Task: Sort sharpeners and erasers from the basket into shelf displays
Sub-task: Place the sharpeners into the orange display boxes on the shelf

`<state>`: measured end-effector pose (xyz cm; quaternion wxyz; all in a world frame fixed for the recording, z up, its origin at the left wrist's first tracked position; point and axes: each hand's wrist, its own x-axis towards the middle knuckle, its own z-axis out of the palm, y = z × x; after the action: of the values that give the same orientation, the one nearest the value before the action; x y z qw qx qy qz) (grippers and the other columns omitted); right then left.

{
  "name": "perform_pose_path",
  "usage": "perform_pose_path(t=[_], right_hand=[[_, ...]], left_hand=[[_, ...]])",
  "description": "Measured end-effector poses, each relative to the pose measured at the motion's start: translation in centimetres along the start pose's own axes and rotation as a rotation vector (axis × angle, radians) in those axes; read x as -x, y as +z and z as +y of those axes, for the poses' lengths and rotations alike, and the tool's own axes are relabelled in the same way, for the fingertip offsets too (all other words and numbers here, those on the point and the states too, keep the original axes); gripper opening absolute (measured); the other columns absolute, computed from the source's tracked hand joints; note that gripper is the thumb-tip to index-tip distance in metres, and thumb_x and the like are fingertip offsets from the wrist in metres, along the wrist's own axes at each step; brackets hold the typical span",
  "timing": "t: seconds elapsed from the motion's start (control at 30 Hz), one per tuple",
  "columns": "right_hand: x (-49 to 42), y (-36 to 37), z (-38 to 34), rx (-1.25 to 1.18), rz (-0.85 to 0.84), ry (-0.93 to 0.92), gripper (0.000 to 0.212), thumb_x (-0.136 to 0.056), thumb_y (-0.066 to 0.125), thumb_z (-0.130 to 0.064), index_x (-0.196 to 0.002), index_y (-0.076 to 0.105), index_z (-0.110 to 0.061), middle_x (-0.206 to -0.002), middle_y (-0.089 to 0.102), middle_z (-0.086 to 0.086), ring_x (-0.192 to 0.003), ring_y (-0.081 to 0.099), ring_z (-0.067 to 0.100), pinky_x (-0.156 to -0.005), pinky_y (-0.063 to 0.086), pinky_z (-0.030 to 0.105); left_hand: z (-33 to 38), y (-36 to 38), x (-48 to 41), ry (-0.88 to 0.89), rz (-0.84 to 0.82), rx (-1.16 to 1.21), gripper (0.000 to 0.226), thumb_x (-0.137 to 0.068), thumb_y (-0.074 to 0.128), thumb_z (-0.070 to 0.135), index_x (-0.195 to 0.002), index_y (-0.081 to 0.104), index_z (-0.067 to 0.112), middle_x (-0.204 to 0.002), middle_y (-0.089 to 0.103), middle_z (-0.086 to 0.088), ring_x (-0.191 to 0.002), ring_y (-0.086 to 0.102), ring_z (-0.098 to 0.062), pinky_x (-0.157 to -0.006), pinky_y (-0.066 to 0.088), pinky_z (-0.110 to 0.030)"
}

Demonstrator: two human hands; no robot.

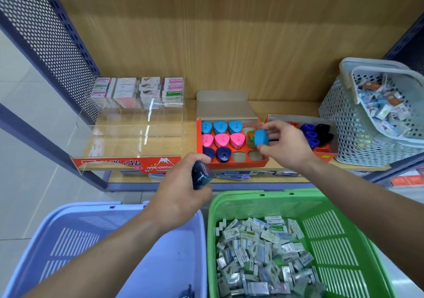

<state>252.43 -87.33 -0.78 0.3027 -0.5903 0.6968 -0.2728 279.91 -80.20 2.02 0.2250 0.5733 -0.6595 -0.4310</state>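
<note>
The orange display box (231, 163) sits at the front edge of the wooden shelf (190, 114) in mid-frame, with its lid flap standing up behind. Two open slots show at the right of its near row. A second box (325, 154) lies just beside it on the right, and a clear acrylic eraser display (128, 132) lies to its left. Over the box's right end, the right hand (284, 146) pinches a light blue sharpener (261, 137) between thumb and curled fingertips. Lower, at centre, the left hand (183, 190) curls round a dark blue sharpener (200, 175) in front of the shelf edge. A green basket (241, 200) of wrapped erasers (259, 258) fills the lower right and a lavender basket (91, 208) the lower left. A grey perforated basket (339, 118) stands on the shelf at upper right.
</note>
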Motion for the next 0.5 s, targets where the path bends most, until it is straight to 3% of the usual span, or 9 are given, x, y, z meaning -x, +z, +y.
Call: perform_pose_path(t=[0.1,0.27,0.5], right_hand=[[-3.8,0.4,1.0,0.126,0.061,-0.081,0.05,-0.076,0.086,-0.013,-0.12,0.064,-0.02,-0.119,0.065,0.004,-0.104,0.064,0.014,-0.094,0.054,0.03],[-7.6,1.6,2.2,0.293,0.026,-0.113,0.054,-0.083,0.081,-0.016,-0.133,0.061,-0.017,-0.129,0.06,0.007,-0.119,0.059,0.023,-0.106,0.048,0.039],[-9.4,2.0,2.6,0.54,-0.058,-0.191,0.055,-0.084,0.074,-0.006,-0.136,0.06,-0.017,-0.131,0.056,0.008,-0.123,0.054,0.03,-0.107,0.045,0.042]], left_hand=[[-0.3,-0.4,-0.3,0.012,0.0,0.002,0.05,-0.087,0.076,0.02,-0.125,0.052,0.04,-0.104,0.058,0.02,-0.094,0.054,0.012,-0.073,0.039,0.001],[-1.0,-0.9,-0.8,-0.028,0.022,0.044,0.061,-0.074,0.085,0.037,-0.124,0.05,0.045,-0.111,0.061,0.023,-0.099,0.056,0.01,-0.077,0.039,0.002],[-2.0,-1.0,-1.0,-0.085,0.074,0.09,0.049,-0.071,0.088,0.034,-0.107,0.054,0.036,-0.101,0.069,0.014,-0.086,0.065,0.001,-0.076,0.051,-0.013]])
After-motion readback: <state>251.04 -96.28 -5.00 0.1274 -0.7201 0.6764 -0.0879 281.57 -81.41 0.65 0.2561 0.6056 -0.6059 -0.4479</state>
